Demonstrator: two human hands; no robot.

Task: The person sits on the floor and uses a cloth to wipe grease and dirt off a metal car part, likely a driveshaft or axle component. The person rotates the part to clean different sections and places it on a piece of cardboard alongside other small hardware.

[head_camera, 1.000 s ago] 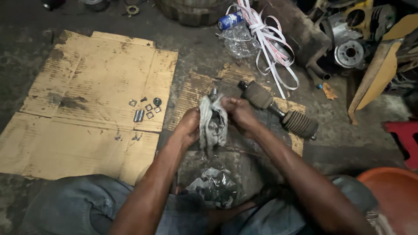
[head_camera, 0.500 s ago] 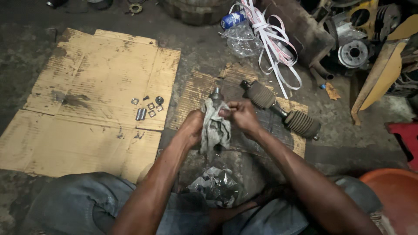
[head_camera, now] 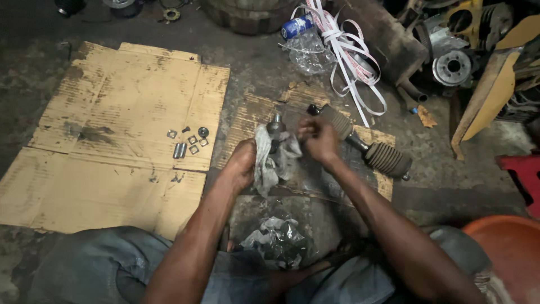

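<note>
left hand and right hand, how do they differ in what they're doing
The left hand cups the grey rag from the side; the right hand is fisted at the rag's upper edge. The left hand sits lower and nearer the person, the right hand higher, close to the ribbed rubber boot. Both grip the rag around a metal part.

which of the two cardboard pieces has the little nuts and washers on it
The big flattened cardboard sheet on the left; the smaller cardboard piece under the hands carries the ribbed-boot shaft.

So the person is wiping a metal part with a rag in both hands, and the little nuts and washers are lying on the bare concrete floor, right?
Not quite. The nuts and washers lie on the flattened cardboard, not bare concrete, as the head view shows. The rest holds: left hand and right hand work a rag around a metal part.
</note>
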